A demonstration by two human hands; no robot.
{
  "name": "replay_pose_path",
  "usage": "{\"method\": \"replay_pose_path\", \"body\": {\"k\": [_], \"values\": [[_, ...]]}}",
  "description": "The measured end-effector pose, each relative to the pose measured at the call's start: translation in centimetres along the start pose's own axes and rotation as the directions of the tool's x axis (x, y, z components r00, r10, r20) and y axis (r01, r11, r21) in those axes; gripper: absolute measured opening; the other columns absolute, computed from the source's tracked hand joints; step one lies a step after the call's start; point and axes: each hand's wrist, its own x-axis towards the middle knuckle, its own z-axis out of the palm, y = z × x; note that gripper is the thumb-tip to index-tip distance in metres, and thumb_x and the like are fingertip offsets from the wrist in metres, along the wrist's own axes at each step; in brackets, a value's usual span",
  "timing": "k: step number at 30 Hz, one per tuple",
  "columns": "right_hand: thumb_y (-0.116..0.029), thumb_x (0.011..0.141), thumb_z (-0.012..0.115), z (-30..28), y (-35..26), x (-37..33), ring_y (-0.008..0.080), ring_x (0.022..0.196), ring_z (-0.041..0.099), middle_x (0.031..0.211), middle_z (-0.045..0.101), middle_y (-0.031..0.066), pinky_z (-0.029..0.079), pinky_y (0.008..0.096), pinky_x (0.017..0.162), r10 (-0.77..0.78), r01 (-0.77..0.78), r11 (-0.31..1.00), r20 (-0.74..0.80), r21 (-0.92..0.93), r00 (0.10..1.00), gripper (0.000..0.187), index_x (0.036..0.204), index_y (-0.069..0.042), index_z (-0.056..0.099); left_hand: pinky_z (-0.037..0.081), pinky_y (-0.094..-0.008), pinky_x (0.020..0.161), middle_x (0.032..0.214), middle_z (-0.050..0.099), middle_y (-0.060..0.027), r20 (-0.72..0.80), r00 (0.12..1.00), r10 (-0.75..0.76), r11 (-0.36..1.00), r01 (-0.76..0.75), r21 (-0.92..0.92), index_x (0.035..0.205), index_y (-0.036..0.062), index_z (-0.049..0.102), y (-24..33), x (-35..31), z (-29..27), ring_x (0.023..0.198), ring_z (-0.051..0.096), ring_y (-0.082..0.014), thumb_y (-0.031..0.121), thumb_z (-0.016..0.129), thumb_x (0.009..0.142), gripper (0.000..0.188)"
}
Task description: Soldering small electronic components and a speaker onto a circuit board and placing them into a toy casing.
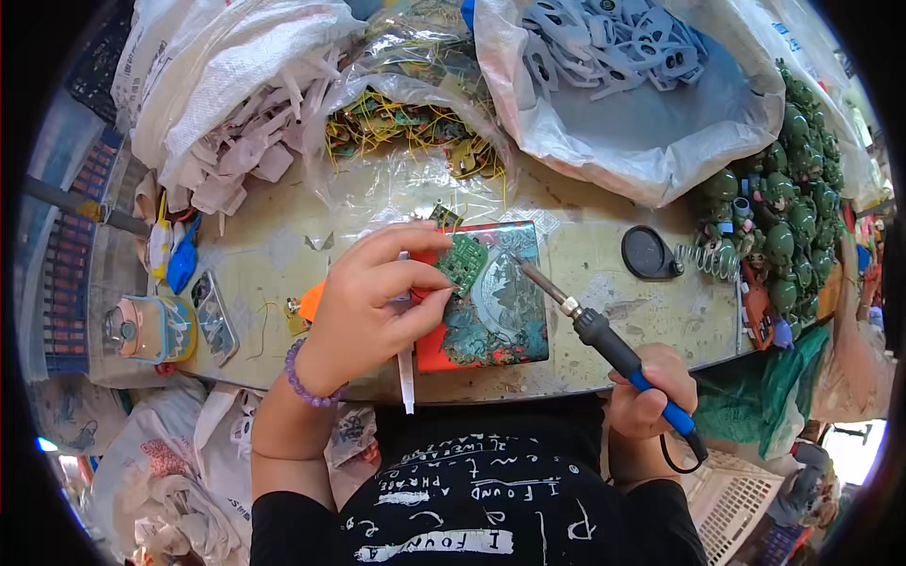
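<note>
My left hand (382,292) pinches a small green circuit board (464,262) between thumb and fingers, over a red box (429,354) with a worn, stained top. A narrow white plastic strip (407,382) sticks out below that hand; whether the fingers hold it too is hidden. In my right hand (653,393) is a soldering iron (613,347) with a black and blue handle. Its tip points up and left over the box top, a little apart from the board. Behind the left hand, an orange thing (310,302) is partly covered.
A clear bag of wired boards (401,137) lies behind the box. White sacks of plastic parts (241,179) (651,156) stand either side. Green round pieces (783,203) are heaped at right, near a black round dish (649,253) and a coil spring (708,261). A phone (215,319) and jar (156,327) sit left.
</note>
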Motion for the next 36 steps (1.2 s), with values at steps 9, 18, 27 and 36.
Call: {"method": "replay_pose_path", "body": {"k": [9, 18, 27, 36], "values": [[-0.041, 0.096, 0.054, 0.0, -0.6, 0.5, 0.0157, 0.049, 0.053, 0.065, 0.054, 0.0039, 0.044, 0.0286, 0.044, -0.088, 0.083, 0.995, 0.085, 0.063, 0.992, 0.035, 0.093, -0.006, 0.053, 0.054, -0.0308, 0.063, 0.104, 0.067, -0.0100, 0.027, 0.999, -0.041, 0.999, 0.041, 0.001, 0.074, 0.0022, 0.063, 0.8, 0.0, 0.4, 0.075, 0.066, -0.0225, 0.001, 0.070, 0.068, 0.009], [-0.019, 0.087, 0.067, 0.2, -0.7, 0.8, 0.0226, 0.056, 0.063, 0.071, 0.062, 0.0064, 0.050, 0.0317, 0.049, -0.098, 0.061, 0.979, 0.186, 0.197, 0.978, 0.022, 0.099, -0.001, 0.062, 0.053, -0.0303, 0.062, 0.109, 0.066, -0.0099, 0.100, 0.995, -0.028, 0.998, 0.021, 0.066, 0.073, 0.0029, 0.060, 1.4, 0.2, -0.2, 0.074, 0.065, -0.0234, 0.001, 0.069, 0.068, 0.011], [-0.019, 0.086, 0.069, 0.2, -0.8, 1.2, 0.0227, 0.060, 0.064, 0.073, 0.062, 0.0058, 0.051, 0.0325, 0.050, -0.111, 0.061, 0.980, 0.264, 0.191, 0.958, 0.023, 0.100, -0.002, 0.061, 0.053, -0.0309, 0.065, 0.110, 0.065, -0.0114, 0.109, 0.994, -0.021, 0.997, 0.013, 0.079, 0.073, 0.0022, 0.058, 1.4, 0.2, -0.1, 0.079, 0.066, -0.0249, -0.001, 0.069, 0.068, 0.012], [-0.018, 0.085, 0.070, 0.3, -0.7, 1.3, 0.0218, 0.060, 0.063, 0.073, 0.062, 0.0055, 0.051, 0.0317, 0.051, -0.143, 0.092, 0.980, 0.308, 0.174, 0.941, 0.025, 0.101, -0.002, 0.061, 0.054, -0.0313, 0.067, 0.110, 0.066, -0.0113, 0.106, 0.994, -0.038, 0.994, 0.026, 0.108, 0.075, 0.0032, 0.060, 1.7, 0.1, 0.2, 0.083, 0.066, -0.0259, -0.003, 0.070, 0.067, 0.014]]}}
